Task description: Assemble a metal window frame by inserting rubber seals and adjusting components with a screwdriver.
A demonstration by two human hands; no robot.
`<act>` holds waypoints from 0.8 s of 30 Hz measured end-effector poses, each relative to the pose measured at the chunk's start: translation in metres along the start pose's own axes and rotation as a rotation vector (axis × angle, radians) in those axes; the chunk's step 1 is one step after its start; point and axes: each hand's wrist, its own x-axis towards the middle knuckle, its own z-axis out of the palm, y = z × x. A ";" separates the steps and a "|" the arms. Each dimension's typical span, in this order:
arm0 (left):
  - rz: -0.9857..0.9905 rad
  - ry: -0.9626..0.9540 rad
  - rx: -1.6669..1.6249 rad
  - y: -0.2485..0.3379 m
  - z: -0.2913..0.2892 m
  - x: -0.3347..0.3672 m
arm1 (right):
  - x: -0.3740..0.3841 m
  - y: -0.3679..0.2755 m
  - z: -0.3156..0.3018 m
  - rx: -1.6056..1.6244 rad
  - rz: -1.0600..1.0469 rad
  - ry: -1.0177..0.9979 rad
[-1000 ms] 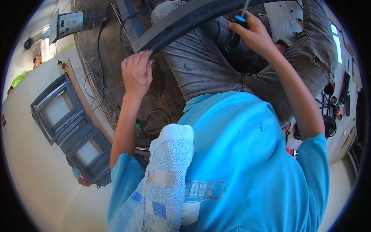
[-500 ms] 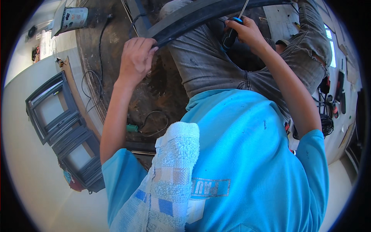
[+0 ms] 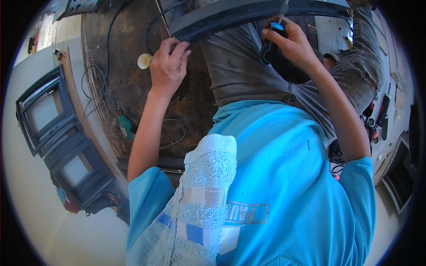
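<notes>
A dark grey curved frame (image 3: pixel 259 17) lies across my legs at the top of the view, its far part cut off by the edge. Curled fingers of my left hand (image 3: pixel 168 66) are closed at its left corner, though exactly what they pinch is partly hidden. My right hand (image 3: pixel 293 44) is wrapped round the black and blue handle of a screwdriver (image 3: pixel 270 46). Its shaft points up and away, overlapping the frame. Beside my left wrist shows a small round pale yellow thing (image 3: pixel 143 61), whose kind I cannot make out.
More dark frames (image 3: pixel 66 142) lie on the pale floor at left. A green tool (image 3: pixel 126 127) and a black cable (image 3: pixel 106 71) rest on the stained brown board (image 3: pixel 133 33). Hand tools (image 3: pixel 384 108) lie at right. A towel (image 3: pixel 208 177) hangs over my shirt.
My left hand and the frame's left corner have shifted right. The round pale thing now shows beside my left hand. My right hand still grips the screwdriver, and the whole view has swung slightly.
</notes>
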 end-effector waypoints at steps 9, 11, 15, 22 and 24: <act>0.100 0.096 0.035 -0.009 0.013 0.007 | 0.052 -0.103 0.034 0.143 -0.041 -0.224; 0.085 0.094 0.066 -0.009 0.016 0.007 | 0.064 -0.102 0.042 0.132 -0.078 -0.222; 0.063 0.069 0.121 -0.006 0.019 0.006 | 0.075 -0.103 0.061 0.011 -0.191 -0.197; 0.076 0.123 0.125 -0.009 0.023 0.002 | 0.069 -0.110 0.080 -0.272 -0.311 -0.189; 0.054 0.112 0.137 -0.007 0.023 0.002 | 0.065 -0.109 0.081 -0.234 -0.332 -0.177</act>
